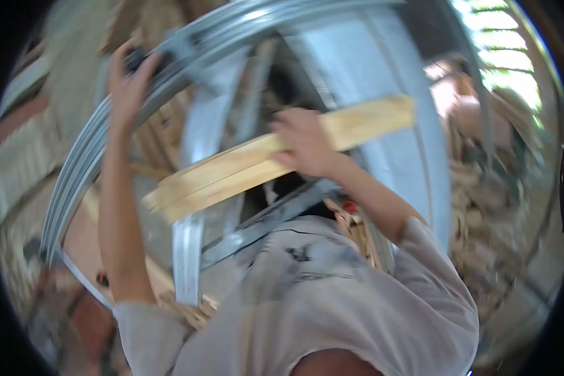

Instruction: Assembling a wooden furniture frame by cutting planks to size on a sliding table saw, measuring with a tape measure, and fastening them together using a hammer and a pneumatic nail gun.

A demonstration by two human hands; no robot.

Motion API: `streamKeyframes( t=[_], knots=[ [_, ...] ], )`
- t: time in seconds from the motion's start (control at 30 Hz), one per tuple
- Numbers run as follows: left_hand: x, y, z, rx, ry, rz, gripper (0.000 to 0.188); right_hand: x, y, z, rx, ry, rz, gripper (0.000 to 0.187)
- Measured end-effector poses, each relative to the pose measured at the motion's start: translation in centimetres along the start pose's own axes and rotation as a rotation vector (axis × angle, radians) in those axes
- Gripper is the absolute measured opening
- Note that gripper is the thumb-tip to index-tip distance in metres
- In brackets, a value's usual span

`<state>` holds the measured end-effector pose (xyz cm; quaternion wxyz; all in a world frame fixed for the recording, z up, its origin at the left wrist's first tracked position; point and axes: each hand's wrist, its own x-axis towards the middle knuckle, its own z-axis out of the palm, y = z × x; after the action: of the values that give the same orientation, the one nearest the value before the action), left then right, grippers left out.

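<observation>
My right hand [308,143] is closed over the middle of a pale wooden board [219,178], which lies slantwise across a metal machine. A lengthwise line shows along its left half, so it may be two pieces side by side; I cannot tell. My left arm reaches far forward. There my left hand [130,88] has its thumb and fingers around a black knob [135,59] beside the curved grey metal rail [84,166]. Motion blurs the picture, and the palm sides of both hands are hidden.
A broad grey metal table [382,56] spreads under the board's right end. Crossing metal bars [257,222] run close in front of my body. Wood scraps [482,188] are heaped at the right, near a slatted bright window [504,50]. A small red part [350,207] sits by my right forearm.
</observation>
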<state>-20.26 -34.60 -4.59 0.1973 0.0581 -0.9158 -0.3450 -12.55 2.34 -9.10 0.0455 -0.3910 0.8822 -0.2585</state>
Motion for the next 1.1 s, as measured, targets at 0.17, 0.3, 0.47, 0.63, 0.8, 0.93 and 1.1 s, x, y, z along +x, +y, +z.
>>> streamKeyframes(
  t=[0.17,0.3,0.47,0.63,0.8,0.93,1.1],
  knots=[
    [-13.7,-9.2,-6.4,0.093,-0.132,-0.374,0.046,1.3,1.2,-0.4,-0.007,0.025,-0.006,0.056],
    [-19.2,-5.4,-10.0,-0.082,-0.235,-0.963,0.042,1.5,1.6,-1.0,0.000,-0.038,0.014,0.061],
    [-10.6,9.0,-13.4,0.446,-0.499,-0.744,0.045,2.4,2.5,-4.3,-0.028,0.029,-0.026,0.055],
    [-6.7,13.7,-20.4,-0.742,0.227,0.162,0.057,5.8,1.8,-21.0,0.388,0.617,-0.042,0.058],
    [-0.2,26.2,0.3,-0.302,-0.084,0.015,0.038,7.0,10.0,-33.5,1.254,0.827,0.088,0.052],
    [1.2,30.4,12.8,0.041,-0.018,0.436,0.070,9.0,17.5,-27.9,1.530,1.021,0.293,0.049],
    [2.8,23.3,21.7,0.203,-0.394,0.149,0.047,8.3,29.5,-14.3,1.689,0.772,0.798,0.041]
  ],
)
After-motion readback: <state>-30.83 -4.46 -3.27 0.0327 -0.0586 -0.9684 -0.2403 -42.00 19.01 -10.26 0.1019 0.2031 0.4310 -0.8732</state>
